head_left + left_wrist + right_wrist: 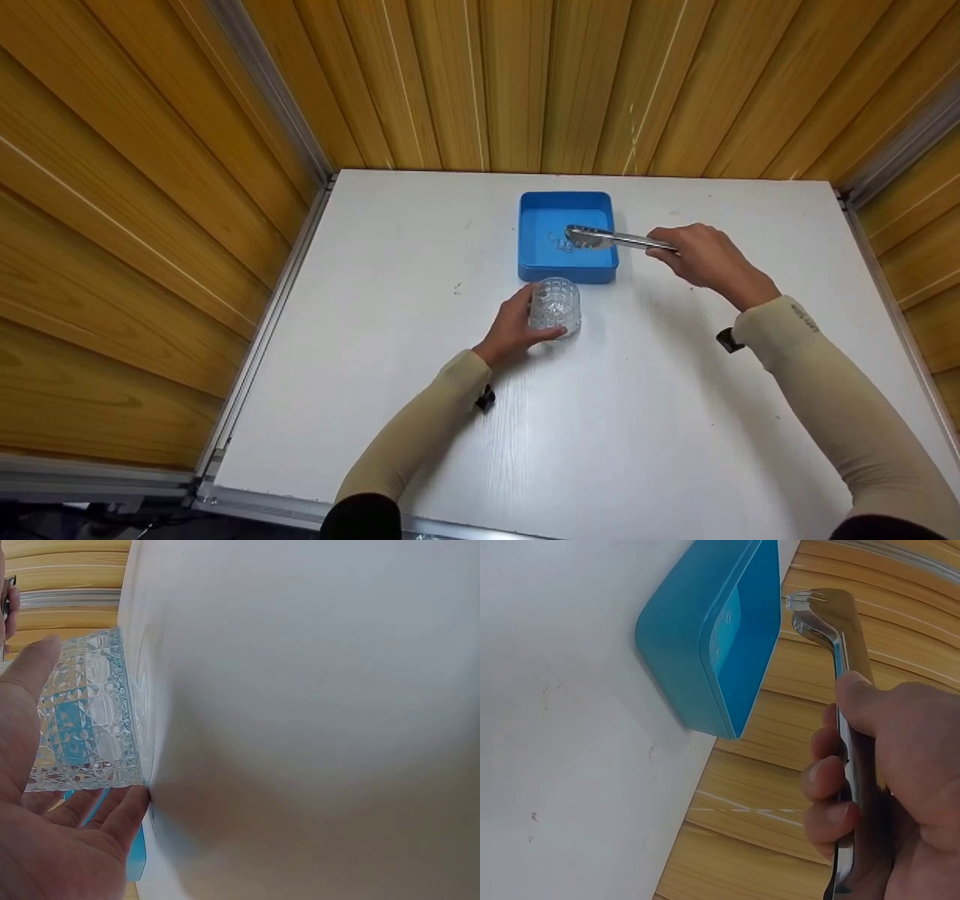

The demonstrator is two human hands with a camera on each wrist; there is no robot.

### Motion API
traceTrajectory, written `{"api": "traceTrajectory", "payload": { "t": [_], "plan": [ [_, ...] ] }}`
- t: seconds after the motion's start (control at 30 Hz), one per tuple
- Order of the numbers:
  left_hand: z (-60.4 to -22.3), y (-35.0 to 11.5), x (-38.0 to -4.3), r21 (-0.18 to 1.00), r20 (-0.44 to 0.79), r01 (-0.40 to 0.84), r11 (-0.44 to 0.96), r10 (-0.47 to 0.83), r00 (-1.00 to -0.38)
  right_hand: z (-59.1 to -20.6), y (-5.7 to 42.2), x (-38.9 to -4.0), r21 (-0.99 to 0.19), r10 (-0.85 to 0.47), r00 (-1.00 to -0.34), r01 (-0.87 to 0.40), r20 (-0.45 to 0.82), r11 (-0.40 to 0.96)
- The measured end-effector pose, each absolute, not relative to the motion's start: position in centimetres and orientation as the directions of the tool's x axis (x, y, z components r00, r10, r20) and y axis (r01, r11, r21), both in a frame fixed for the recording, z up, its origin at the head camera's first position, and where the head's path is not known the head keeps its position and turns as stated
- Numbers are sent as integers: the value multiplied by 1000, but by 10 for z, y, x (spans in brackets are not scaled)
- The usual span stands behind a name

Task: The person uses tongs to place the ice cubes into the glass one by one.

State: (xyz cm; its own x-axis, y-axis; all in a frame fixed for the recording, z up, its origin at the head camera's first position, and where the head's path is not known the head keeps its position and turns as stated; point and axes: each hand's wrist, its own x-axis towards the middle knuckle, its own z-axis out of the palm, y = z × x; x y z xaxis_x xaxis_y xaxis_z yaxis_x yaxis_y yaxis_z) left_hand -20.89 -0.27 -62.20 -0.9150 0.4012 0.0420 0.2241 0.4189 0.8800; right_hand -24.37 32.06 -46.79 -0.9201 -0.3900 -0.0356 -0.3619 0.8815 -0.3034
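In the head view my left hand (514, 324) holds a clear patterned glass (556, 304) on the white table. The left wrist view shows the thumb on one side of the glass (97, 709) and fingers on the other. My right hand (705, 259) grips metal tongs (637, 240), their tips over a blue square box (568, 274). Several small clear pieces (564, 246) lie on the box floor. From the right wrist, the tongs (847, 712) look nearly closed, with a small glassy bit (796, 603) at the tips; I cannot tell exactly what it is.
The white tabletop (375, 315) reaches to wood-patterned walls (517, 90) at the back and sides. A metal frame rail (262, 330) runs along its left edge. The box stands just behind the glass.
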Motion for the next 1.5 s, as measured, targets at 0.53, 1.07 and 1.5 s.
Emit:
{"api": "traceTrajectory", "payload": {
  "t": [0.53, 1.07, 1.5],
  "plan": [
    [-622, -2, -210, 878, 54, 242, 414, 416, -908, -466, 314, -211, -305, -464, -886, -445, 12, 842],
    [-624, -2, -210, 879, 57, 241, 411, 411, -910, -471, 301, -195, -293, -509, -861, -491, 15, 820],
    [-622, -3, -210, 874, 69, 256, 414, 415, -907, -475, 298, -193, -275, -493, -870, -474, 1, 837]
  ]
}}
